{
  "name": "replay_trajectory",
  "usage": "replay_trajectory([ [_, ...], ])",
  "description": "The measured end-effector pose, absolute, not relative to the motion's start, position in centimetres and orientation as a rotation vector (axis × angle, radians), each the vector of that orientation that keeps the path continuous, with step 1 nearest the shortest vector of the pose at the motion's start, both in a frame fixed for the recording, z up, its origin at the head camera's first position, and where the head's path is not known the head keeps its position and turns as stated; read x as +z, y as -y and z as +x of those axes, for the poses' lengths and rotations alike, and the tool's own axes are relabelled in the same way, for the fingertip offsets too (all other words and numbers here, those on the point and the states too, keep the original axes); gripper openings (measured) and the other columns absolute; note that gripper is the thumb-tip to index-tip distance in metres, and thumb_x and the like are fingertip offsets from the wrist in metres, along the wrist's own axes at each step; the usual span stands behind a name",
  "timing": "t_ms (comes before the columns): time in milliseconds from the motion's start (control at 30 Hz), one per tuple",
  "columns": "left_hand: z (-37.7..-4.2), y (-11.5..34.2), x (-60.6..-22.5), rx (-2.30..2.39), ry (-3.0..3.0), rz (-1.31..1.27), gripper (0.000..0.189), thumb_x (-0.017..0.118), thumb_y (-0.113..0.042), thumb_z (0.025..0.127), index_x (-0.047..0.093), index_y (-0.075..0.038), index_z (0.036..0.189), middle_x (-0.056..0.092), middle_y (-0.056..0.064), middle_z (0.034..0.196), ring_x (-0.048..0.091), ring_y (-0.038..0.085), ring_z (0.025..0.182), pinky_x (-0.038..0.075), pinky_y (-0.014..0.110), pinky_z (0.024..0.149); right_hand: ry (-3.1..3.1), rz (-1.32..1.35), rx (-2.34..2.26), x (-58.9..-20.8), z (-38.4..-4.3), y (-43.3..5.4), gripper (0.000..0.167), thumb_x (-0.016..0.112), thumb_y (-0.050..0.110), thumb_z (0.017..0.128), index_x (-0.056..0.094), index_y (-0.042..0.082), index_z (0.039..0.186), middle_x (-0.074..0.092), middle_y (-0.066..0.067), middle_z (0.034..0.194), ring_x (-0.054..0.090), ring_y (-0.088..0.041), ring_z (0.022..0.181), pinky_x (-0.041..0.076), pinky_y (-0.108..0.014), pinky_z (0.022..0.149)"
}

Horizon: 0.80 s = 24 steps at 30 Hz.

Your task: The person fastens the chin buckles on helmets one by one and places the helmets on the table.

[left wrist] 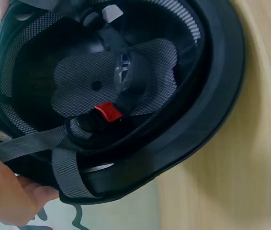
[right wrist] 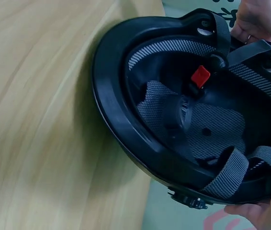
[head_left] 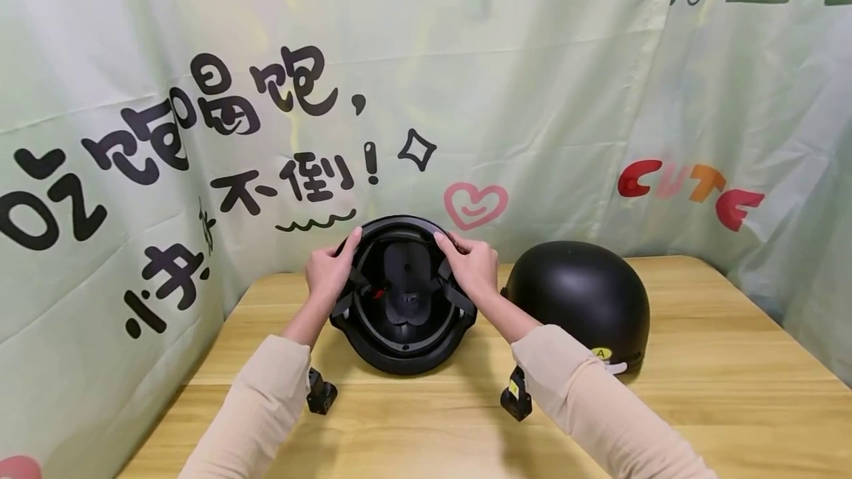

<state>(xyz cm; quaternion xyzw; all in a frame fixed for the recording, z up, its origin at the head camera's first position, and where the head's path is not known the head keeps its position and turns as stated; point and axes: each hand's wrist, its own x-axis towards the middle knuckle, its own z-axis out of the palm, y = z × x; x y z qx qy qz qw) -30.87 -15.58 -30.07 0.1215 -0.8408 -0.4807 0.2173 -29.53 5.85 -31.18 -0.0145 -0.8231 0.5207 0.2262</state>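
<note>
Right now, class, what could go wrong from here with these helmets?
1. The left hand and right hand hold the black half helmet near its upper sides only, so it might slip.
2. The right sleeve overlaps the second helmet in the head view; a swing could bump it.
3. Webbing straps beside the left hand could get tangled.

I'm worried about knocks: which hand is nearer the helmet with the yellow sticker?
Right. The right hand is left of that helmet; the left hand is farther left, across the held helmet.
</note>
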Motion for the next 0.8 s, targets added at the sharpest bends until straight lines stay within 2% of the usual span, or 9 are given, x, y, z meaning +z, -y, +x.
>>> replay_trajectory([
  [67, -30.8, 15.5, -30.3, -1.366, 2.284, 0.316, 0.060, 0.061, -0.063, 0.076, 0.053, -0.011, 0.046, 0.050, 0.001, 0.053, 0.049, 0.022, 0.070, 0.039, 0.029, 0.064, 2.235, -0.020, 1.429, -31.4, -29.5, -5.9, 0.043, 0.064, 0.049, 0.082, 0.067, 0.021, 0.114, 0.068, -0.006, 0.112, 0.064, -0.024, 0.099, 0.051, -0.038, 0.082],
  [167, -30.8, 15.5, -30.7, -1.417, 2.224, 0.281, 0.050, 0.063, -0.060, 0.076, 0.076, -0.012, 0.076, 0.071, 0.008, 0.084, 0.061, 0.023, 0.091, 0.047, 0.034, 0.082, 2.189, 0.016, 1.408, -31.7, -29.5, -6.0, 0.042, 0.065, 0.047, 0.082, 0.067, 0.021, 0.114, 0.067, -0.005, 0.112, 0.064, -0.025, 0.099, 0.051, -0.038, 0.081],
  [200, -30.8, 15.5, -30.8, -1.428, 2.206, 0.268, 0.049, 0.064, -0.059, 0.076, 0.077, -0.013, 0.088, 0.072, 0.009, 0.097, 0.061, 0.023, 0.099, 0.047, 0.035, 0.088, 2.175, 0.029, 1.399, -31.8, -29.5, -6.0, 0.041, 0.066, 0.046, 0.082, 0.067, 0.021, 0.114, 0.067, -0.005, 0.113, 0.064, -0.025, 0.098, 0.051, -0.037, 0.079],
  [267, -30.8, 15.5, -31.1, -1.441, 2.176, 0.239, 0.049, 0.065, -0.057, 0.076, 0.074, -0.015, 0.100, 0.069, 0.009, 0.107, 0.060, 0.024, 0.108, 0.045, 0.037, 0.094, 2.148, 0.055, 1.385, -32.0, -29.5, -6.0, 0.040, 0.066, 0.045, 0.082, 0.067, 0.021, 0.115, 0.067, -0.005, 0.112, 0.064, -0.026, 0.090, 0.049, -0.034, 0.072],
  [533, -30.9, 15.4, -31.5, -1.456, 2.067, 0.109, 0.042, 0.067, -0.046, 0.080, 0.072, -0.013, 0.106, 0.068, 0.007, 0.111, 0.060, 0.021, 0.112, 0.044, 0.034, 0.098, 2.029, 0.154, 1.378, -33.0, -29.5, -6.0, 0.041, 0.069, 0.037, 0.082, 0.065, 0.017, 0.118, 0.067, -0.011, 0.111, 0.058, -0.026, 0.064, 0.035, -0.023, 0.054],
  [600, -31.0, 15.4, -31.7, -1.476, 2.037, 0.077, 0.041, 0.068, -0.042, 0.081, 0.071, -0.011, 0.108, 0.067, 0.007, 0.112, 0.060, 0.019, 0.112, 0.044, 0.032, 0.098, 1.995, 0.182, 1.380, -33.2, -29.4, -6.0, 0.042, 0.069, 0.035, 0.082, 0.064, 0.016, 0.119, 0.066, -0.012, 0.112, 0.064, -0.026, 0.073, 0.046, -0.024, 0.061],
  [667, -31.1, 15.4, -31.8, -1.493, 2.003, 0.042, 0.039, 0.068, -0.039, 0.082, 0.070, -0.011, 0.109, 0.067, 0.007, 0.112, 0.060, 0.017, 0.112, 0.045, 0.028, 0.097, 1.951, 0.219, 1.375, -33.4, -29.4, -6.0, 0.042, 0.070, 0.031, 0.082, 0.064, 0.013, 0.119, 0.063, -0.012, 0.117, 0.067, -0.026, 0.091, 0.053, -0.028, 0.075],
  [733, -31.2, 15.4, -32.0, -1.509, 1.964, 0.003, 0.037, 0.069, -0.034, 0.082, 0.070, -0.009, 0.110, 0.067, 0.007, 0.112, 0.060, 0.016, 0.111, 0.046, 0.020, 0.093, 1.910, 0.250, 1.361, -33.6, -29.5, -5.9, 0.042, 0.071, 0.028, 0.081, 0.064, 0.011, 0.119, 0.063, -0.013, 0.117, 0.062, -0.025, 0.107, 0.051, -0.035, 0.090],
  [800, -31.3, 15.5, -32.2, -1.516, 1.929, -0.037, 0.036, 0.069, -0.031, 0.083, 0.069, -0.009, 0.111, 0.067, 0.007, 0.112, 0.061, 0.017, 0.110, 0.045, 0.012, 0.088, 1.871, 0.277, 1.347, -33.7, -29.5, -5.8, 0.041, 0.071, 0.024, 0.081, 0.064, 0.008, 0.118, 0.063, -0.015, 0.117, 0.059, -0.027, 0.113, 0.047, -0.039, 0.095],
])
